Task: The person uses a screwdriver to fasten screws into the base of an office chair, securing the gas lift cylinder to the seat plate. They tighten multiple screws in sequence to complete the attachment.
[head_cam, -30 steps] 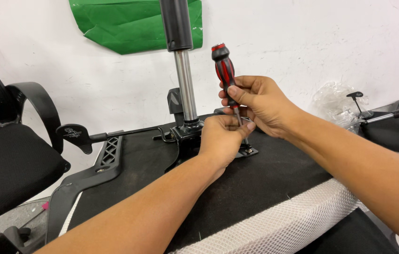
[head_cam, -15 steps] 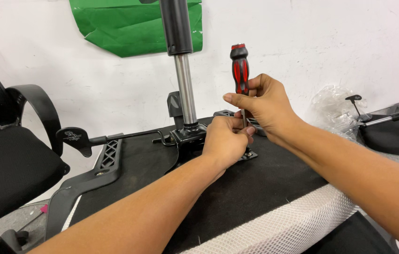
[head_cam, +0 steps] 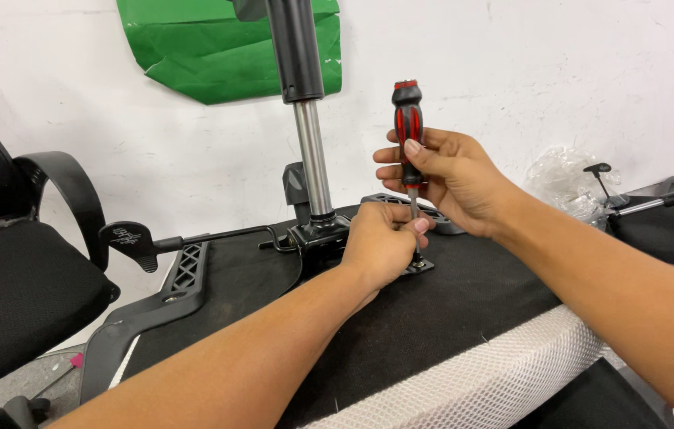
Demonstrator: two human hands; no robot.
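Red-and-black screwdriver (head_cam: pixel 408 127) upright, right hand (head_cam: pixel 444 179) clamped round handle — left hand (head_cam: pixel 380 242) pinching shaft

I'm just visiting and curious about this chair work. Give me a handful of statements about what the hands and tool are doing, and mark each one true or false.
1. The right hand grips a red and black screwdriver by its handle. True.
2. The screwdriver lies flat on the seat. False: it stands nearly upright, tip down at the metal plate.
3. The left hand pinches the screwdriver's shaft near the tip. True.
4. The gas cylinder lies on the floor. False: it stands up from the upturned seat's mechanism.
5. A green sheet hangs on the wall. True.
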